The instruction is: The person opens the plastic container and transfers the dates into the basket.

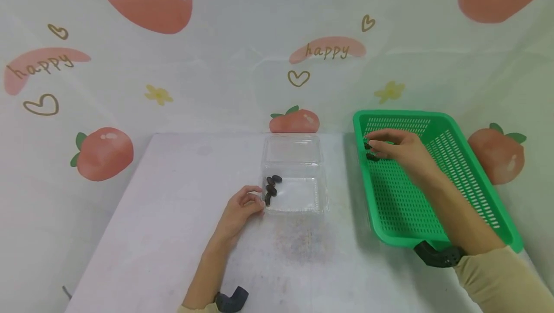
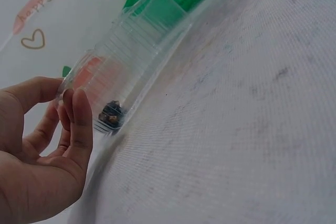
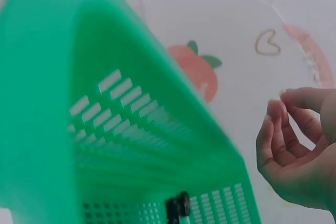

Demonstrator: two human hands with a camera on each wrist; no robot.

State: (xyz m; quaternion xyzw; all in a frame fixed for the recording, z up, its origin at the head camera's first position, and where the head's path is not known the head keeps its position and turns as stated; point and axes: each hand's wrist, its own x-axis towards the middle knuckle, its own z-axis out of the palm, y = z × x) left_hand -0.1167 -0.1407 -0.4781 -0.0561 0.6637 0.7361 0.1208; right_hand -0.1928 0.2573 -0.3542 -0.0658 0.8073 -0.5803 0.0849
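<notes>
From the head view, the left hand (image 1: 242,207) pinches the near-left corner of the box (image 1: 298,193), fingers curled on its rim. The box's long axis runs near to far, lid open at the far end; dark seeds (image 1: 271,187) lie along its left wall. The right hand (image 1: 396,149) reaches into the basket (image 1: 476,178) at the right, fingers bent over two seeds (image 1: 371,156) near its far-left corner; whether it grips one I cannot tell.

In the left wrist view, thumb and fingers (image 2: 79,124) clasp the box (image 2: 131,51) rim, seeds (image 2: 111,114) inside.

In the right wrist view, the hand (image 3: 299,150) is loosely curled and holds nothing I can see; a seed (image 3: 178,205) lies on the basket (image 3: 63,103) floor.
</notes>
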